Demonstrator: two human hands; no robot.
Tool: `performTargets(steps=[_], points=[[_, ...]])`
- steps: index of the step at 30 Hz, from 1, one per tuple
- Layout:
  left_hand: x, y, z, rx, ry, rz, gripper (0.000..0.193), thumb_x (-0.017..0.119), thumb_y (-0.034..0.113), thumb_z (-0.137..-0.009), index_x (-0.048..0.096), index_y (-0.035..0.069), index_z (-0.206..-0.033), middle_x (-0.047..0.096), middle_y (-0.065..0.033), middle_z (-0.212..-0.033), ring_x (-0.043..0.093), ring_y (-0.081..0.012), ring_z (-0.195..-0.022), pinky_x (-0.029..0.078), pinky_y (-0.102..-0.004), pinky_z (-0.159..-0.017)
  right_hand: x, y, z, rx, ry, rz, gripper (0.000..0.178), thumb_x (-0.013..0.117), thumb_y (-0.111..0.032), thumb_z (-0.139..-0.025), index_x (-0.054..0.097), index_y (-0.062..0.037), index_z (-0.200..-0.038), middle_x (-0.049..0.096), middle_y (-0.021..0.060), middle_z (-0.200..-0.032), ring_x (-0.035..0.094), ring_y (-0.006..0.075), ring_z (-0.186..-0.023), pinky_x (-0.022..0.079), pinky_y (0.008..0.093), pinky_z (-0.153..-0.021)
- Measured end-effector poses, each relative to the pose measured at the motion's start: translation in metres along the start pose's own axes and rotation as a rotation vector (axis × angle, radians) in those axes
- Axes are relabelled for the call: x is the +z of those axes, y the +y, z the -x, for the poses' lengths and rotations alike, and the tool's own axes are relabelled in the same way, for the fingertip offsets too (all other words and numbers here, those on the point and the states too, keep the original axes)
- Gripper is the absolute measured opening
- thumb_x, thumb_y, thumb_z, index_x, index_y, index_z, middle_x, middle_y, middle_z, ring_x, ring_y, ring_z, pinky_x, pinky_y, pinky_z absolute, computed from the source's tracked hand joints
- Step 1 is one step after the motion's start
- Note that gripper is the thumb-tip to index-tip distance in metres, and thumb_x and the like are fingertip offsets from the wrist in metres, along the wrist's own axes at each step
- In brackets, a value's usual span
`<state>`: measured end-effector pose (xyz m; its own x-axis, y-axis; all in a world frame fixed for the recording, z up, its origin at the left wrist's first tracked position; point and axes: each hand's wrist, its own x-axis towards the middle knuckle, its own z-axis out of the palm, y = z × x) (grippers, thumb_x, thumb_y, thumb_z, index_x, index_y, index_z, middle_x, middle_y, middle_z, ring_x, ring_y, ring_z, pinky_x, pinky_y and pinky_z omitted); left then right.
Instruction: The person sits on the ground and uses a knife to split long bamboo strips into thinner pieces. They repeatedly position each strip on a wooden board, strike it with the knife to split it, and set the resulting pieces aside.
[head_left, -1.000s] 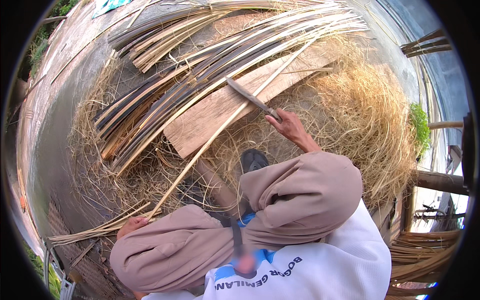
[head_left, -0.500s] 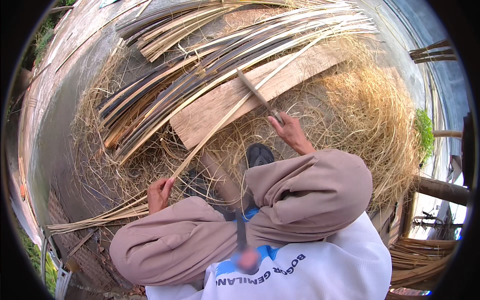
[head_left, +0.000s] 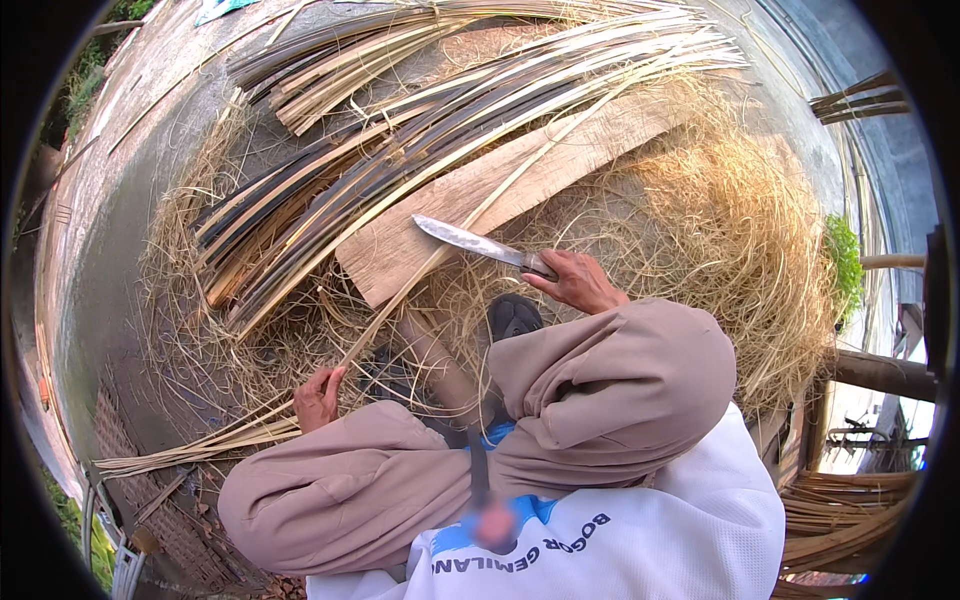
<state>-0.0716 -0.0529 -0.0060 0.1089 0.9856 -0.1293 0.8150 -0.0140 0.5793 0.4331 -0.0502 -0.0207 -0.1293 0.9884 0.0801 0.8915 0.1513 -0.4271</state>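
My right hand (head_left: 578, 282) is wrapped round the dark handle of a large knife (head_left: 470, 240). Its blade points left with the flat side showing, over or against a long pale bamboo strip (head_left: 402, 292); whether it touches I cannot tell. My left hand (head_left: 317, 398) pinches the near end of that strip beside my left knee. From there the strip runs away to the upper right across a wooden plank (head_left: 385, 250). Below the plank's near end lies a round brown pole (head_left: 440, 368), between my legs.
Beyond the plank lies a big bundle of dark and pale bamboo strips (head_left: 340, 190), with another bundle (head_left: 330, 85) farther back. Curly shavings (head_left: 745, 230) heap up on the right. Several thin strips (head_left: 190, 448) lie left of my left hand. A sandal (head_left: 515, 317) shows near the knife hand.
The knife has swung toward me and to the left, from pointing away to lying nearly sideways, its flat now showing. My right hand has turned with it. The left hand stays in about the same place.
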Motion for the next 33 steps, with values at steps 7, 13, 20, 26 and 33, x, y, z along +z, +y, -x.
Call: performTargets(steps=[7, 13, 20, 26, 33], points=[[-0.033, -0.102, 0.040, -0.221, -0.121, 0.307, 0.027, 0.071, 0.022, -0.099, 0.072, 0.000, -0.084, 0.053, 0.0022, -0.059, 0.045, -0.0057, -0.055, 0.034, -0.0265, -0.049, -0.033, 0.073, -0.042, 0.599, 0.138, -0.054, 0.052, 0.064, -0.056, -0.097, 0.062, -0.0052, -0.087, 0.066, 0.0184, -0.067, 0.068, 0.0349, -0.065, 0.054, 0.0480, -0.062], [-0.073, -0.143, 0.068, -0.306, -0.159, 0.320, 0.032, 0.071, 0.026, -0.099, 0.070, 0.000, -0.080, 0.053, 0.0030, -0.059, 0.044, -0.0051, -0.054, 0.032, -0.0270, -0.048, -0.018, 0.065, -0.028, 0.134, 0.040, 0.038, 0.053, 0.061, -0.057, -0.099, 0.062, -0.0063, -0.083, 0.065, 0.0150, -0.065, 0.066, 0.0281, -0.062, 0.052, 0.0466, -0.060], [-0.066, -0.149, 0.047, -0.384, -0.317, 0.329, 0.036, 0.069, 0.029, -0.100, 0.069, 0.001, -0.078, 0.054, 0.0015, -0.058, 0.045, -0.0063, -0.052, 0.033, -0.0285, -0.047, -0.070, 0.152, -0.037, 0.909, 0.354, -0.231, 0.066, 0.058, -0.064, -0.097, 0.058, -0.0012, -0.076, 0.054, 0.0059, -0.059, 0.055, 0.0154, -0.055, 0.048, 0.0363, -0.051], [0.018, 0.044, -0.033, -0.101, -0.167, 0.136, 0.036, 0.067, 0.034, -0.100, 0.071, 0.003, -0.082, 0.056, -0.0076, -0.056, 0.050, -0.0182, -0.051, 0.038, -0.0359, -0.052, 0.029, -0.089, 0.004, 0.165, -0.107, -0.226, 0.040, 0.071, -0.043, -0.097, 0.062, -0.0050, -0.088, 0.062, 0.0144, -0.073, 0.062, 0.0260, -0.064, 0.048, 0.0419, -0.058], [0.038, 0.070, -0.044, 0.009, -0.035, 0.041, 0.036, 0.067, 0.040, -0.098, 0.073, 0.007, -0.087, 0.059, -0.0169, -0.061, 0.056, -0.0330, -0.055, 0.042, -0.0426, -0.057, -0.039, 0.085, -0.024, 0.543, 0.194, -0.024, 0.048, 0.068, -0.051, -0.097, 0.064, -0.0047, -0.084, 0.061, 0.0117, -0.061, 0.060, 0.0255, -0.053, 0.048, 0.0427, -0.052]])
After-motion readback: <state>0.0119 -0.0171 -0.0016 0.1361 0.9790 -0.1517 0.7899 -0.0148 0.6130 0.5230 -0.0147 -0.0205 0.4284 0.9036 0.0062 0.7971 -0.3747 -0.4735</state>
